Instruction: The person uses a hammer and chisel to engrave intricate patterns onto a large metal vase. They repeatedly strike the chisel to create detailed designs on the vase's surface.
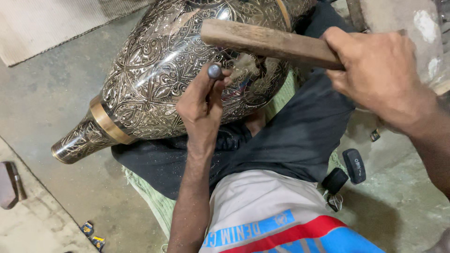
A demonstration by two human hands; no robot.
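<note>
gripping chisel (214, 72) and wooden mallet (267, 42) over engraved vase (154, 75)

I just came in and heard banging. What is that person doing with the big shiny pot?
A person sits on the floor with a large engraved metal vase lying across their lap. The left hand holds a small metal chisel against the patterned side. The right hand grips a wooden mallet raised just above the chisel.

A large engraved metal vase (159, 75) lies on its side across the lap, neck pointing left. A small steel chisel (214, 71) stands against it. A wooden mallet (267, 42) is just above.
</note>
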